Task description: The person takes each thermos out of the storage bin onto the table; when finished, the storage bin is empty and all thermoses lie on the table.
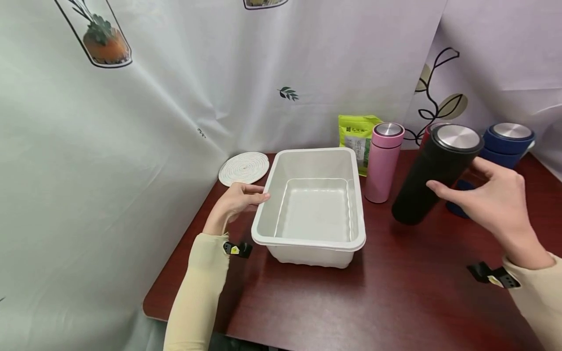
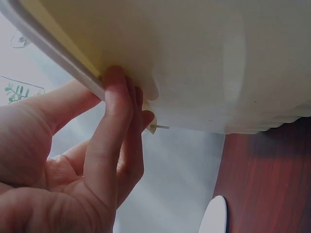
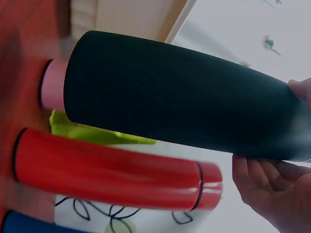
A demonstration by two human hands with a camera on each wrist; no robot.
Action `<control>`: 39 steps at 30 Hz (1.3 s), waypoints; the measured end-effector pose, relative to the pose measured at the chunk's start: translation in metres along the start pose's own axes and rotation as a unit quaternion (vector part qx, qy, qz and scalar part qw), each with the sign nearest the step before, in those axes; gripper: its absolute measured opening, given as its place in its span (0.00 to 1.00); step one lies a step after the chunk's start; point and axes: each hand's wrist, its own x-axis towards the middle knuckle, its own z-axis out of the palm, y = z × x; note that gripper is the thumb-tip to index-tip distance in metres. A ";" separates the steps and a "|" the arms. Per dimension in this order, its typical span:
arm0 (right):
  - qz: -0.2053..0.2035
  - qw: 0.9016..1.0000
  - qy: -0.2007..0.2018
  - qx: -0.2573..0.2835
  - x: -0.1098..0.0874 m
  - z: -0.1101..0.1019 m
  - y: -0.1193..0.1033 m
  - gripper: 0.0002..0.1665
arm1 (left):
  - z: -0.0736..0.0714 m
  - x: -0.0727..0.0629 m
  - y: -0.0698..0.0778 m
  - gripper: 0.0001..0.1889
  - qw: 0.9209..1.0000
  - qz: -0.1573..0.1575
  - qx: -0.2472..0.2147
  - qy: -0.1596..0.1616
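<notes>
In the head view my right hand (image 1: pixel 496 195) grips a black thermos (image 1: pixel 434 175) near its silver lid, thumb on one side and fingers on the other. The thermos leans, lid toward the right and base toward the left. The right wrist view shows its dark body (image 3: pixel 170 97) raised in front of a red thermos (image 3: pixel 112 170). My left hand (image 1: pixel 239 199) pinches the left rim of a white plastic basin (image 1: pixel 316 243). In the left wrist view its fingers (image 2: pixel 119 97) lie against the basin's outer wall, under the rim. Nothing lies inside the basin.
A pink thermos (image 1: pixel 383 165) stands right of the basin, before a green packet (image 1: pixel 351 127). A blue thermos (image 1: pixel 505 146) stands farther right, behind my right hand. A round woven mat (image 1: pixel 243 168) lies at the back left of the dark red table (image 1: pixel 395 302). Curtains hang behind.
</notes>
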 end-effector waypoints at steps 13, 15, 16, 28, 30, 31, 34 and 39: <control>0.027 0.995 0.018 -0.091 -0.007 -0.019 0.029 0.29 | 0.002 0.000 0.002 0.26 1.000 0.002 0.006 0.000; 0.038 0.994 0.018 -0.104 -0.007 -0.024 0.031 0.27 | 0.002 0.000 0.002 0.26 1.000 0.003 0.007 0.000; 0.044 0.992 0.016 -0.114 -0.007 -0.026 0.033 0.25 | 0.002 0.000 0.002 0.26 1.000 0.003 0.007 0.000; 0.105 0.994 0.015 0.003 -0.009 -0.041 0.059 0.28 | -0.001 0.000 -0.001 0.28 1.000 -0.001 0.010 -0.004; 0.097 0.994 0.028 0.030 -0.009 -0.042 0.065 0.29 | -0.001 0.000 -0.002 0.29 1.000 0.001 0.010 -0.006; 0.092 0.994 0.034 0.046 -0.009 -0.042 0.068 0.29 | -0.001 0.000 -0.002 0.29 1.000 0.002 0.009 -0.007; 0.074 0.994 0.069 0.041 -0.009 -0.043 0.076 0.30 | -0.001 -0.001 -0.002 0.28 1.000 0.004 0.008 -0.006; 0.043 0.992 0.119 0.022 -0.004 -0.048 0.094 0.34 | -0.001 -0.001 -0.002 0.28 1.000 0.010 0.009 -0.006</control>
